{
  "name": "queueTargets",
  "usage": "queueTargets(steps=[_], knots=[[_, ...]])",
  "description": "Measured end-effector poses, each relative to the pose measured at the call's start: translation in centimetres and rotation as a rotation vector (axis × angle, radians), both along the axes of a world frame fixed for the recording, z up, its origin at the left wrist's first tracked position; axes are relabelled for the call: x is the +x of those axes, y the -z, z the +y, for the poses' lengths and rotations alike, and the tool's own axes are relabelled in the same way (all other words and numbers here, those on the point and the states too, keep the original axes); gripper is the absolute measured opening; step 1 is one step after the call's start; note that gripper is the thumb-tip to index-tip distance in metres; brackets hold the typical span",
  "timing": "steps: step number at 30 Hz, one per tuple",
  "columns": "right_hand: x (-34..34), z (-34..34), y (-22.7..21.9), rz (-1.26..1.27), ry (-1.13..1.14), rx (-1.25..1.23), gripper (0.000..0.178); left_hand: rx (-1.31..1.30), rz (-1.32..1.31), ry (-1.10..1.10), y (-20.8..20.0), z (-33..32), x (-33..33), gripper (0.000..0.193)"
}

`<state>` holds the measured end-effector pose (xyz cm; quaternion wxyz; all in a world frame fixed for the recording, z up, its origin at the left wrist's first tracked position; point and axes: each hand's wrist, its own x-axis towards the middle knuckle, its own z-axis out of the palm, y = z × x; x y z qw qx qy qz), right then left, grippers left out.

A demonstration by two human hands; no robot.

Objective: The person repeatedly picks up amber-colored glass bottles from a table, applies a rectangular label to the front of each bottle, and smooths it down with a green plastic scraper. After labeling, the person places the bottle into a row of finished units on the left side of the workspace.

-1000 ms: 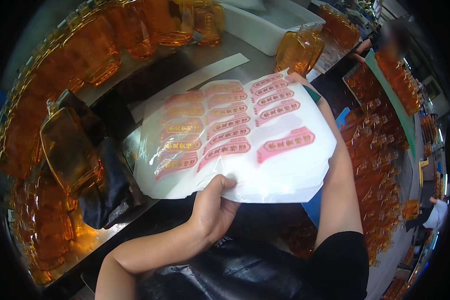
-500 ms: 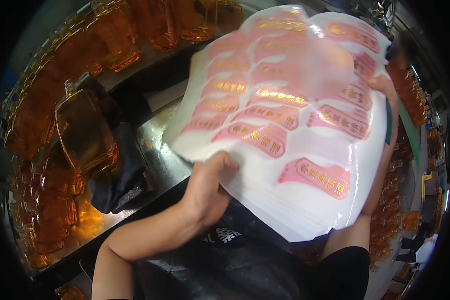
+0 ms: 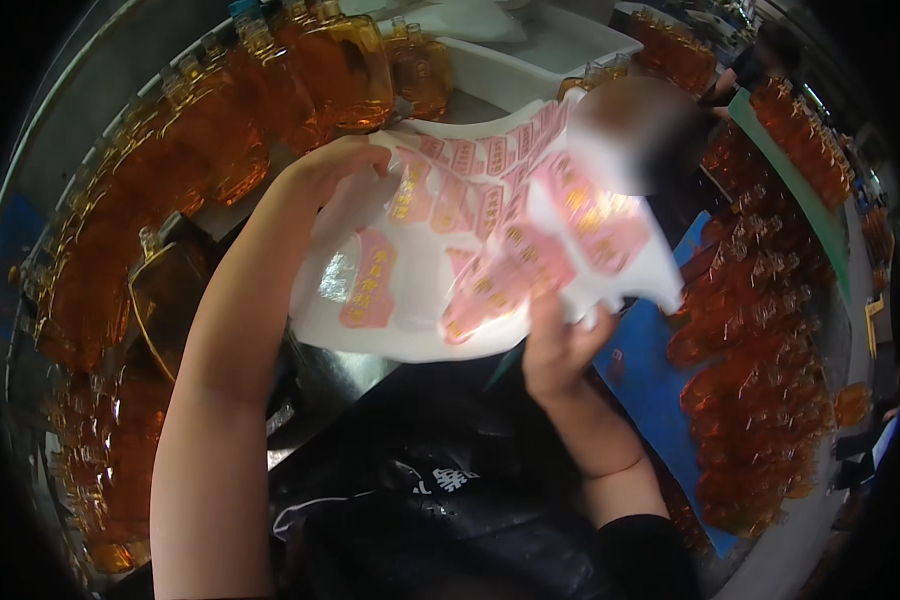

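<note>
Head view, label sheet [image 3: 470,250] now crumpled, hands swapped ends

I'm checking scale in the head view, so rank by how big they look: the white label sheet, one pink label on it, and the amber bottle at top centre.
1. white label sheet
2. amber bottle
3. pink label

The sheet is held close to the camera, so its lead is exaggerated.

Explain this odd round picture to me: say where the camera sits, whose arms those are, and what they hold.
The camera is worn on a person's head and looks down, and its fisheye lens bends the edges. The two bare arms are that person's own. The left hand grips the upper edge of a white sheet of pink stickers, and the right hand pinches its lower edge, so the sheet is bent. Around them stand many amber bottles along a metal table. A black apron covers the lap.
</note>
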<state>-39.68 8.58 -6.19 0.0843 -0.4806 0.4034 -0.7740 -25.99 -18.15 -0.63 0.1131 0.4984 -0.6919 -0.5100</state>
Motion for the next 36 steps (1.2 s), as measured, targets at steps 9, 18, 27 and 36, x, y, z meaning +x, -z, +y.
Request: queueTargets(steps=[9,18,27,36], knots=[[-0.5,5.5,6.6,0.114,-0.762,0.852,0.084,-0.253,-0.42,0.219,6.2,-2.1,-0.7,0.043],[-1.2,2.9,9.3,-0.5,-0.661,0.834,0.026,-0.449,-0.452,0.151,8.3,-3.8,-0.8,0.041],[-3.5,1.0,5.2,-0.167,-0.824,1.189,0.02,-0.281,-0.097,-0.084,10.7,-5.0,-3.0,0.032],[-13.1,-7.9,4.0,1.196,0.313,1.026,0.043,-0.663,-0.343,0.271,11.3,-5.9,-0.6,0.036]])
